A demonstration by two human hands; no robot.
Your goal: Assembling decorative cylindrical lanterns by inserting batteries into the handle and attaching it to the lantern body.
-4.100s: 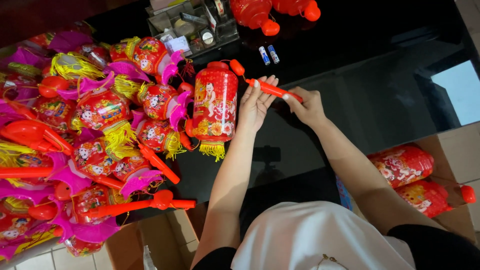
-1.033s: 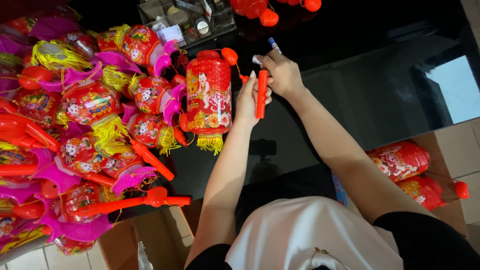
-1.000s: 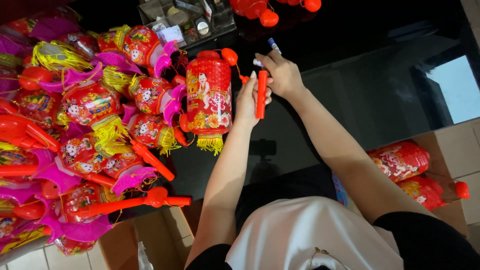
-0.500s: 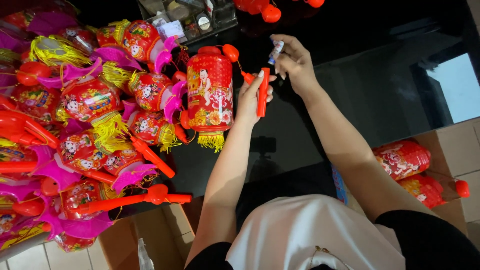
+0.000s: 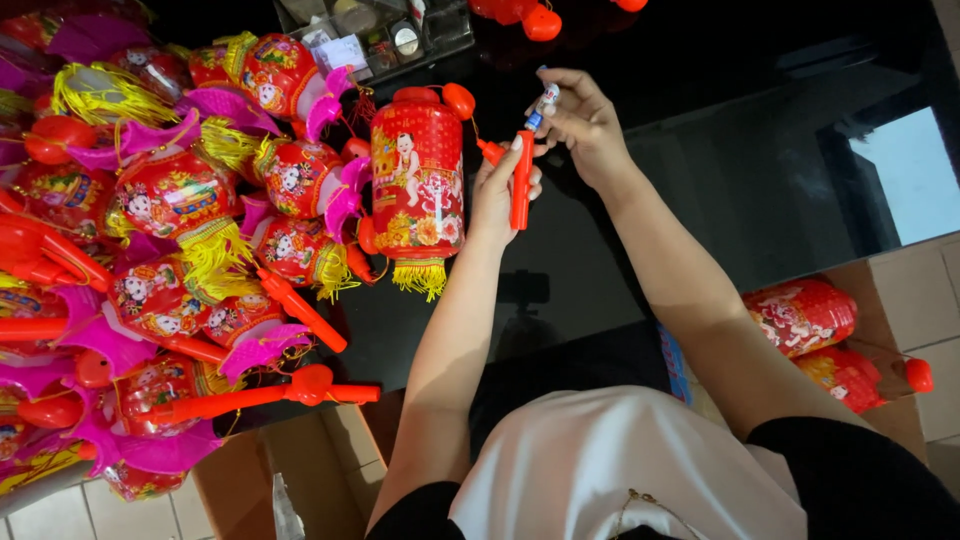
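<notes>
My left hand (image 5: 497,192) grips an orange-red plastic handle stick (image 5: 520,180), held upright above a glossy black table (image 5: 720,130). A red cylindrical lantern (image 5: 417,180) with a yellow fringe hangs beside that hand, joined to the stick's top. My right hand (image 5: 578,118) pinches a small blue-and-white battery (image 5: 543,104) right at the upper end of the stick. Both forearms reach forward from my white top.
A big heap of red, pink and yellow lanterns (image 5: 160,220) with orange handles fills the left side. A clear box of small parts (image 5: 375,30) stands at the back. More red lanterns (image 5: 815,330) lie in a cardboard box at the right. Tiled floor shows below.
The stick went from lying across both hands to standing upright in my left hand. My right hand let go of it, picked a battery off the table and brought it to the stick's top.
</notes>
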